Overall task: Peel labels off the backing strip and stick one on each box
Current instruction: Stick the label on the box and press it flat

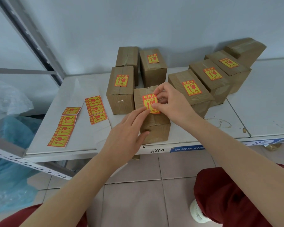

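Wall (154,22): pale, plain, behind everything.
Floor (138,202): beige tiles below the shelf edge.
Shelf (261,104): white and low, carrying all the boxes and labels. A brown stain (220,123) lies to the right of the hands. A grey rack post (31,38) slants up on the left.
Plastic bags: a blue one (10,185) on the floor at the left, with clear plastic (5,99) above it.
Trousers (236,194): dark red, at the lower right, with a white shoe (198,212) beside them.
Boxes: eight, brown cardboard, taped.
- The front box (154,128) stands near the shelf edge, between the two groups.
- The left box (120,99), just beside it, is labelled.
- Behind that stand one bare box (127,56) and one labelled box (152,71).
- The right row (208,76) runs back at a slant, three labelled, and crowds close to the right wrist.
- The far box (246,49) at its end is bare.

Left hand (126,133): fingers straight, their tips touching the lower left edge of the label, the thumb against the near face of the front box.
Right hand (172,102): fingers curled, pinching the label's upper right corner, with the thumb on its face.
Strip of four labels (64,126): flat on the left of the shelf, well apart from the boxes.
Strip of three labels (96,109): between that strip and the left box.
Label (148,102): red and yellow, on top of the front box, partly covered by both hands.
Blue tag (187,148): on the shelf's front edge.
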